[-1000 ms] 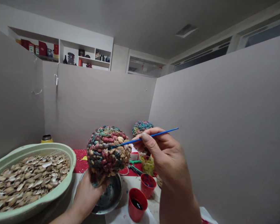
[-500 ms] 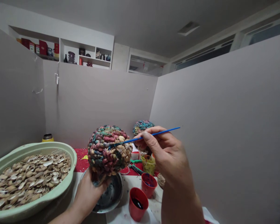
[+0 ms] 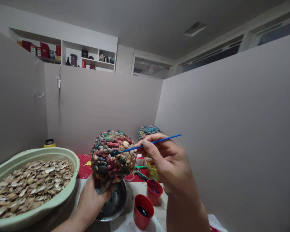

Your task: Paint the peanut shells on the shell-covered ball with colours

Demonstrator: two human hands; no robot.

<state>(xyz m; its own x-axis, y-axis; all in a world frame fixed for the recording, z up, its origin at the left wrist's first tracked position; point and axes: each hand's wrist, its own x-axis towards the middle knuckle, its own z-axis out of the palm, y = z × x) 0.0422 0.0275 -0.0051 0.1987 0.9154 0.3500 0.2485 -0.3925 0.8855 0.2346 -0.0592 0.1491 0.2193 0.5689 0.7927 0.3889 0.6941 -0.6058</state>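
My left hand [image 3: 93, 196] grips the narrow base of a mushroom-shaped piece [image 3: 112, 158] covered in nut shells. Its domed top is painted in red, green and blue, with bare tan shells on the right side. Between the thumb and fingers of my right hand [image 3: 168, 158] is a thin blue paintbrush [image 3: 157, 141]. The brush's dark tip touches the shells near the middle of the dome. Below the piece sits a metal bowl [image 3: 119, 206] with dark stains. Two red cups [image 3: 138, 219] of dark liquid stand right of the bowl.
A green colander [image 3: 76, 161] full of nut shells [image 3: 33, 187] stands at left. Behind it is a yellow jar [image 3: 49, 143]. Beyond my right hand are a second painted dome [image 3: 148, 130], a yellow-stained cup [image 3: 152, 170] and green-handled pliers [image 3: 141, 167]. Grey panels [image 3: 103, 106] enclose the table.
My right hand and the brush have shifted slightly left, and the brush tip has moved a little right and down on the shells. The left hand and the piece stay nearly still.
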